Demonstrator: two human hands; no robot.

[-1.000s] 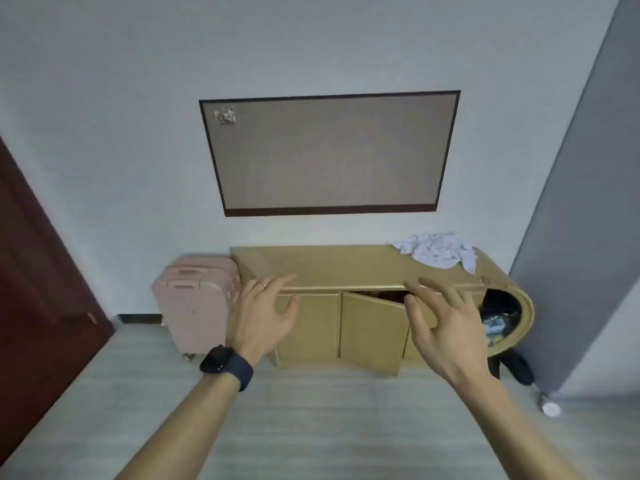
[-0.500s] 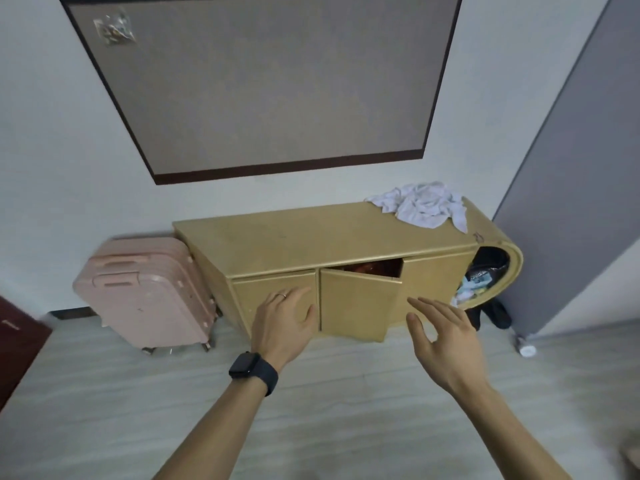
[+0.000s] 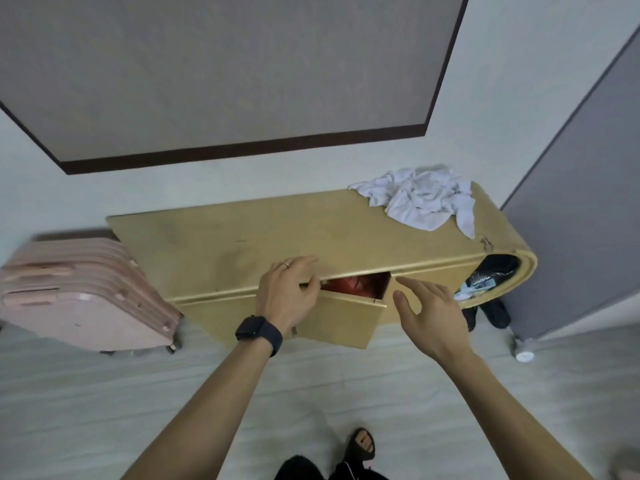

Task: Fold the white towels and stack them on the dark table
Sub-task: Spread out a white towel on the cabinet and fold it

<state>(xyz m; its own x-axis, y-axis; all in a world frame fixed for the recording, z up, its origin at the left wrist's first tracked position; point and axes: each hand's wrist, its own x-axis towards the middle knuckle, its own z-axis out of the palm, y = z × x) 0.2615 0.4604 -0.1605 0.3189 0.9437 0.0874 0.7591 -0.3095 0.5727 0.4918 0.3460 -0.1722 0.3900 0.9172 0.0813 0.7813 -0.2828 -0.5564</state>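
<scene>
White towels (image 3: 420,199) lie crumpled on the wooden cabinet (image 3: 242,237) — right hand (image 3: 429,313) spread open, left hand (image 3: 287,296) at its edge, grip unclear.

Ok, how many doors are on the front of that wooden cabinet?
3. The left door is shut, the middle door is swung ajar, and the right door is shut, partly behind the right hand. The arms may hide part of the front.
</scene>
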